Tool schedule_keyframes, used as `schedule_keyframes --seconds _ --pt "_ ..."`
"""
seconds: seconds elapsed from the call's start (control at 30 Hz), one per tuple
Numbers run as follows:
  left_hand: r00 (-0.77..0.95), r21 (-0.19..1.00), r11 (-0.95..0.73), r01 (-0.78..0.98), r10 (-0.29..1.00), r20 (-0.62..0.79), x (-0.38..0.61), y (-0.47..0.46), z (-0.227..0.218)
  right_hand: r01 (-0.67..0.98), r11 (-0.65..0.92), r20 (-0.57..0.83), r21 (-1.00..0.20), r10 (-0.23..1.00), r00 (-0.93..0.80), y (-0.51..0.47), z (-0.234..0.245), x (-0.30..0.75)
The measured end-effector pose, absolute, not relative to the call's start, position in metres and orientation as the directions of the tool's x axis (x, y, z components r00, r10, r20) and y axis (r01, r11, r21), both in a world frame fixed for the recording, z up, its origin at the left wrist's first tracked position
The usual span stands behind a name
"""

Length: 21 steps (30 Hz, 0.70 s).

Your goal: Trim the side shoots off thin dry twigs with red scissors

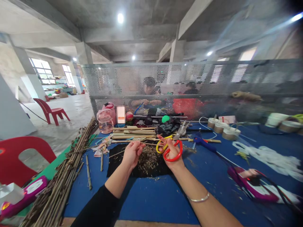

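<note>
My left hand point(131, 154) is closed in a pinch on a thin twig point(151, 144) that runs to the right, over a black mat point(115, 167). My right hand point(170, 150) grips scissors with red and yellow handles point(168, 148), fingers through the loops, blades pointing toward the twig. A heap of small cut plant bits point(148, 160) lies on the mat between my two hands. A silver bangle point(199, 198) sits on my right forearm.
A bundle of long sticks point(68, 170) lies along the left edge of the blue table point(156, 198). Cut stick lengths point(132, 134), a pink jug point(105, 119), tape rolls point(222, 127), a blue glue gun point(203, 143) and white cloth point(267, 157) surround the mat. People sit behind a perforated metal screen point(189, 82).
</note>
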<state>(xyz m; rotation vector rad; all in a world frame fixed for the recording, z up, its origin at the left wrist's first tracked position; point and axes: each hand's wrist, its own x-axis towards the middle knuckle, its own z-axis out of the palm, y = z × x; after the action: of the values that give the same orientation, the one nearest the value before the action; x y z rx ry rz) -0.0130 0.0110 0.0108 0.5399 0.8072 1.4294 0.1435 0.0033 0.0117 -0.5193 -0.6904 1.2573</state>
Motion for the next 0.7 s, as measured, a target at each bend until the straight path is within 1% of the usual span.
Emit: schedule_keyframes --seconds 0.07,0.13,0.23,0.3,0.4,0.53,0.63,0.7 --pt "-0.069 0.733 0.065 -0.677 0.986 -0.151 -0.014 0.011 0.011 -0.704 0.201 0.17 -0.681 0.979 0.115 0.004 0.011 0.143" --pt "-0.08 0.725 0.045 -0.687 0.987 -0.137 -0.015 0.012 0.011 -0.682 0.191 0.156 -0.706 0.981 0.114 0.003 0.009 0.141" --pt "-0.006 0.775 0.08 -0.627 0.994 -0.108 -0.014 0.009 0.011 -0.595 0.22 0.168 -0.773 0.976 0.142 0.003 0.008 0.138" --pt "0.109 0.835 0.146 -0.531 0.989 -0.104 -0.013 0.005 0.009 -0.555 0.242 0.179 -0.796 0.97 0.166 0.004 0.008 0.139" --pt "0.314 0.919 0.215 -0.331 0.943 -0.108 -0.013 0.0 0.005 -0.506 0.252 0.179 -0.825 0.965 0.19 0.007 0.008 0.142" --pt "0.491 0.97 0.229 -0.08 0.856 -0.162 -0.015 -0.003 0.001 -0.436 0.17 0.145 -0.884 0.985 0.09 0.009 0.003 0.147" --pt "0.592 0.975 0.22 0.023 0.783 -0.191 -0.015 -0.004 0.0 -0.365 0.125 0.127 -0.923 0.992 0.019 0.007 -0.003 0.145" --pt "0.62 0.977 0.21 0.041 0.761 -0.19 -0.014 -0.006 -0.001 -0.318 0.126 0.137 -0.939 0.991 -0.011 0.004 -0.006 0.141"
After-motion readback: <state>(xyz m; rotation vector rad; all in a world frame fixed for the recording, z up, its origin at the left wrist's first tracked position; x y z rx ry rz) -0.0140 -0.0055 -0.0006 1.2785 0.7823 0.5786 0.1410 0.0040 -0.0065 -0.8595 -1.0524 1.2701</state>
